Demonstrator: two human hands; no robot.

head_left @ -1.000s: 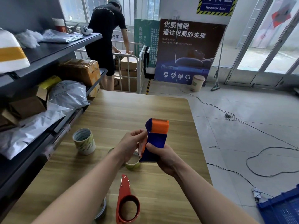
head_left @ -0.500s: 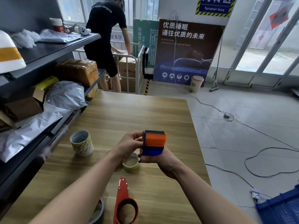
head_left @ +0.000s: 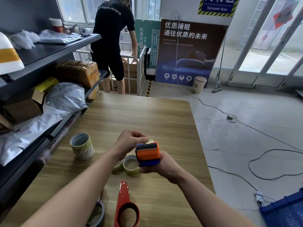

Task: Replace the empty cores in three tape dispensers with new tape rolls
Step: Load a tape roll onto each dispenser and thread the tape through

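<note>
- Leftmost, a tall stack of tape rolls [head_left: 82, 145] stands upright on the wooden table [head_left: 147, 115], well apart from the hands and seemingly untouched.
- At the near edge a grey tape roll [head_left: 98, 213] lies flat, partly cut off by the frame; whether it is spent cannot be told.
- Beside it a red tape dispenser [head_left: 125, 208] lies on the table, its ring apparently without a full roll.
- Next, the left hand [head_left: 129, 141] is curled narrow, fingertips pinched at the top of the blue-and-orange tape dispenser [head_left: 147, 153], where a glint of clear tape shows; exactly what it pinches cannot be told.
- Just below the hands two yellowish tape rolls [head_left: 130, 166] rest on the table, one partly hidden by the left forearm.
- Then the right hand [head_left: 157, 166] is wrapped around the dispenser's blue body from beneath, holding it above the table with the orange end facing the camera.
- Judged from this, the step is feeding the tape end through the dispenser's mouth.
- Doing it well calls for a steady right-hand grip, while the left draws the tape straight and flat over the edge, keeping fingers clear of the cutter.
</note>
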